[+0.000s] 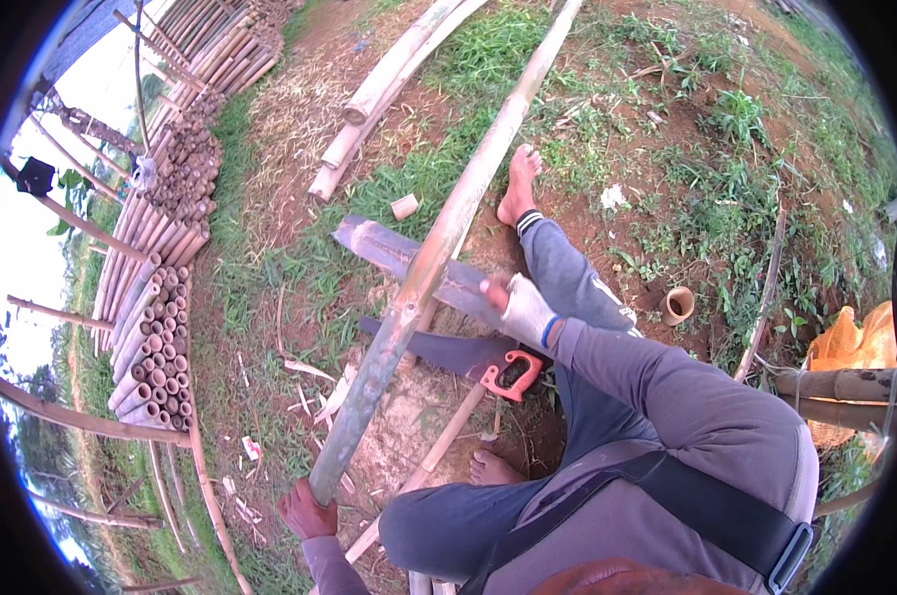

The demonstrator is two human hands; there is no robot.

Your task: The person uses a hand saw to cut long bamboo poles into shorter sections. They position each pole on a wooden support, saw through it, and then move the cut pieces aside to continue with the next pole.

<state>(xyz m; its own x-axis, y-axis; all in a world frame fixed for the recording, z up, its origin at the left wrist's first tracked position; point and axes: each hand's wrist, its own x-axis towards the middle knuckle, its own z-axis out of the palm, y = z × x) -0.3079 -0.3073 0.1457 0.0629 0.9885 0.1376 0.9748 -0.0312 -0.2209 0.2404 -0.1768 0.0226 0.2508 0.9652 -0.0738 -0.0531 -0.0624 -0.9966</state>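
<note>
A long bamboo pole (448, 228) slants from the lower left up to the top of the view. My bare left hand (307, 508) is closed round its near end. My right hand (524, 309), in a white glove with a blue cuff, is to the right of the pole, above a dark weathered board (374, 246). Its fingers are blurred, so whether it holds anything is unclear. Beneath the pole runs a handsaw's dark blade (448, 350), and its orange handle (511, 375) sits near my right knee, with no hand on it.
Cut bamboo poles (156, 372) are stacked at the left. Two thick poles (369, 109) lie on the ground ahead. Short bamboo offcuts (677, 305) lie about. A thin pole (448, 436) passes beside my bent leg. An orange sack (845, 342) stands at the right.
</note>
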